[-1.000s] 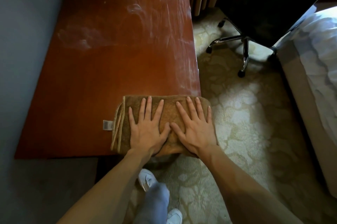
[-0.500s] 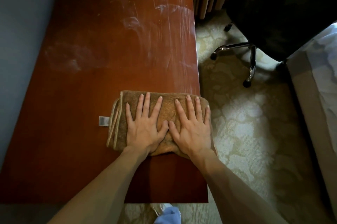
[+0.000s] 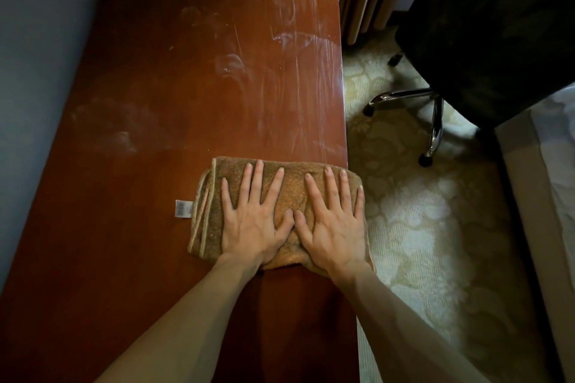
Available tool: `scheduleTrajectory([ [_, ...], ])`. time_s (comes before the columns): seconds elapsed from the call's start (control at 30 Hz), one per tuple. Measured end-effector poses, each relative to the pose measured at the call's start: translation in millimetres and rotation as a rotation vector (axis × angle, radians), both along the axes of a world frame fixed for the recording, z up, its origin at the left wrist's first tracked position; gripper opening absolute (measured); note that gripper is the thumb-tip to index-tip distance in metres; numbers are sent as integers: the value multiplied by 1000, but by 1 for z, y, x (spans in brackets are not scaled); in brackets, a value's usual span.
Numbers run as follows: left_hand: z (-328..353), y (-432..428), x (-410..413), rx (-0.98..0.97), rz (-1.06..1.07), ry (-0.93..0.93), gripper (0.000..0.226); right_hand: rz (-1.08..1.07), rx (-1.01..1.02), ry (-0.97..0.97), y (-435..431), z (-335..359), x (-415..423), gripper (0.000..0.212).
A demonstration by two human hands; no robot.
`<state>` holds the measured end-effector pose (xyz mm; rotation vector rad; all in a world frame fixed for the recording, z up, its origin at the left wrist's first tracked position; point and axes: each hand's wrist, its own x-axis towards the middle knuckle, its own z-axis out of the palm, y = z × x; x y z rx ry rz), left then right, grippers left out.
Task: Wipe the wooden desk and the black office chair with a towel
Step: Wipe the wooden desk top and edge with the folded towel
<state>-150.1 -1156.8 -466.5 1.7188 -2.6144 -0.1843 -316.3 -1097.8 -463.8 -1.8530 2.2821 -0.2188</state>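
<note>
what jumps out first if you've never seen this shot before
The left hand and the right hand press flat, side by side, on a folded brown towel in the lower middle of the view. Beyond them the reddish wooden desk shows whitish smears along its far right side. A black office chair on a chrome base stands on the patterned carpet at upper right.

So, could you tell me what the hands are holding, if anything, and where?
Nothing is held: the left hand and right hand press flat on top of the folded towel on the desk.
</note>
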Motion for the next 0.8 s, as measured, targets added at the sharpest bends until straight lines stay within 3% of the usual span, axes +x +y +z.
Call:
scheduleTrajectory([
  [0.8,-5,-81,-29,-25,47,8,76,45,-56,-15,-88,-11,-33,71],
])
